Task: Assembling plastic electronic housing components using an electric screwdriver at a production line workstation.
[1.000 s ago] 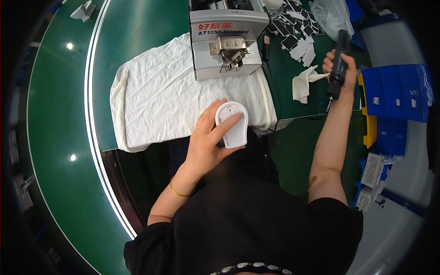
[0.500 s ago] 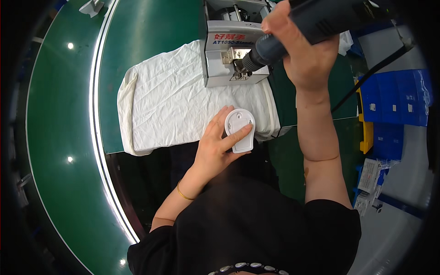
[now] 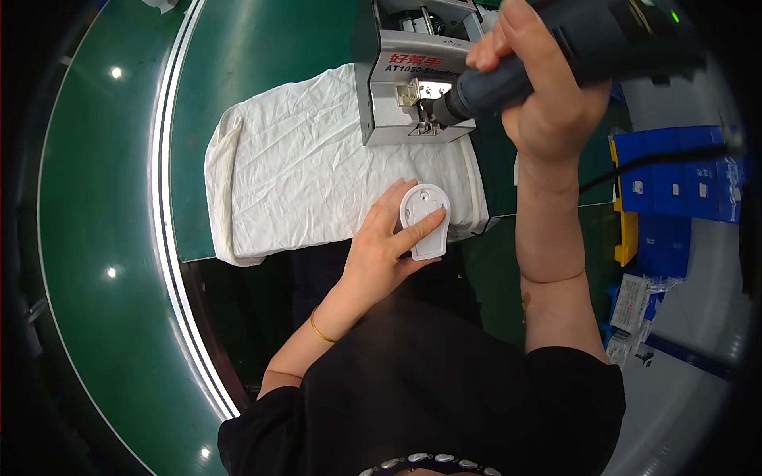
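Left hand (image 3: 382,252) gripping a white plastic piece (image 3: 431,243) over the near right edge of white cloth (image 3: 302,166), right hand (image 3: 559,111) closed around a dark electric screwdriver (image 3: 591,44), its tip at a grey machine (image 3: 385,107), far on the green counter (image 3: 238,71).

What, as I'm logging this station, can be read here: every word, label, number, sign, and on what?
Grey machine: red characters above dark blue lettering, legible but not copied here.
Blue bins: pale labels, too small to read.
White packet: print too small to read.
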The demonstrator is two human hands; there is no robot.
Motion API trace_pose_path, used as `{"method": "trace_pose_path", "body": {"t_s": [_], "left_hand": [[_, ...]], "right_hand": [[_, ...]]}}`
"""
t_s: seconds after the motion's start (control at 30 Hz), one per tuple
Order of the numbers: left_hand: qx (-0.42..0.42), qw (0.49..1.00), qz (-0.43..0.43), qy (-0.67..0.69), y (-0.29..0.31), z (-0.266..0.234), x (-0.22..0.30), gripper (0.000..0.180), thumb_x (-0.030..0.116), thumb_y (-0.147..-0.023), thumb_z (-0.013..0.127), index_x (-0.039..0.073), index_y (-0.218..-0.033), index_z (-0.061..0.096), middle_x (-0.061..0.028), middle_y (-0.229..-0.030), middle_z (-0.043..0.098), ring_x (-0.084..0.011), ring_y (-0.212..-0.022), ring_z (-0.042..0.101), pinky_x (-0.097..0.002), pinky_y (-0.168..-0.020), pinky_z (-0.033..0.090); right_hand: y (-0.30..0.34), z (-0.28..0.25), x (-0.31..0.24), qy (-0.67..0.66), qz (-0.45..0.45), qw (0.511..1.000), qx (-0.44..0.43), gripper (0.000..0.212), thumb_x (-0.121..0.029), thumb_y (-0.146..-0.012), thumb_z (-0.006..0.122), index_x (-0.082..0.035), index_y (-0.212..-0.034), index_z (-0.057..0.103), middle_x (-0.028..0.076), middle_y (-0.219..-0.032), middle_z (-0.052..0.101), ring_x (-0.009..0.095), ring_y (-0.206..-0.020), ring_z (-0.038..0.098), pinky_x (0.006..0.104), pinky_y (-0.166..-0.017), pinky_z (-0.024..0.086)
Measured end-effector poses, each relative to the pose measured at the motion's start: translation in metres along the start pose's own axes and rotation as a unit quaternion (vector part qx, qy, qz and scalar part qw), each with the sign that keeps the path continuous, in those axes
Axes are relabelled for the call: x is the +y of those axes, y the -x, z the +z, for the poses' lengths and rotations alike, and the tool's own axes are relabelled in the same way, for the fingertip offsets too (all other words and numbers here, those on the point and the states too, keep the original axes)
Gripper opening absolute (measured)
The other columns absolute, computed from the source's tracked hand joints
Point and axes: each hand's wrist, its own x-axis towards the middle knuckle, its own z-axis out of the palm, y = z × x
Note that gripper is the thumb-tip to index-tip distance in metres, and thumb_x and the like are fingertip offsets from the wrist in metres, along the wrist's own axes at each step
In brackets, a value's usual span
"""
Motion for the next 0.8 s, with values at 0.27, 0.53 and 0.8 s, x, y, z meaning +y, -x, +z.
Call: {"method": "trace_pose_path", "body": {"t_s": [0.27, 0.53, 0.8], "left_hand": [[0.005, 1.000, 0.008, 0.022, -0.001, -0.002, 0.001, 0.073, 0.006, -0.055, 0.090, 0.019, -0.124, 0.069, -0.0202, -0.140, 0.050, -0.0432, -0.127, 0.051, -0.0475, -0.102, 0.048], [-0.007, 1.000, -0.006, 0.023, 0.001, -0.001, 0.000, 0.068, 0.008, -0.058, 0.091, 0.018, -0.121, 0.070, -0.0221, -0.144, 0.049, -0.0428, -0.128, 0.051, -0.0454, -0.104, 0.046], [0.011, 1.000, 0.001, 0.029, -0.002, -0.001, -0.001, 0.068, 0.008, -0.058, 0.089, 0.017, -0.122, 0.070, -0.0221, -0.137, 0.053, -0.0445, -0.127, 0.052, -0.0474, -0.103, 0.048]], "right_hand": [[0.066, -0.028, -0.022, 0.134, -0.069, 0.977, -0.154, 0.055, -0.019, -0.091, 0.064, -0.005, -0.138, 0.040, 0.005, -0.077, 0.052, 0.015, -0.067, 0.054, 0.0367, -0.071, 0.047], [0.081, -0.026, -0.018, 0.089, -0.041, 0.987, -0.131, 0.049, -0.020, -0.091, 0.066, -0.008, -0.132, 0.042, 0.004, -0.077, 0.052, 0.016, -0.067, 0.054, 0.0371, -0.071, 0.047], [0.084, -0.012, -0.018, 0.014, -0.031, 0.993, -0.112, 0.044, -0.019, -0.091, 0.065, -0.009, -0.128, 0.042, 0.003, -0.076, 0.051, 0.016, -0.067, 0.053, 0.0371, -0.071, 0.048]]}}
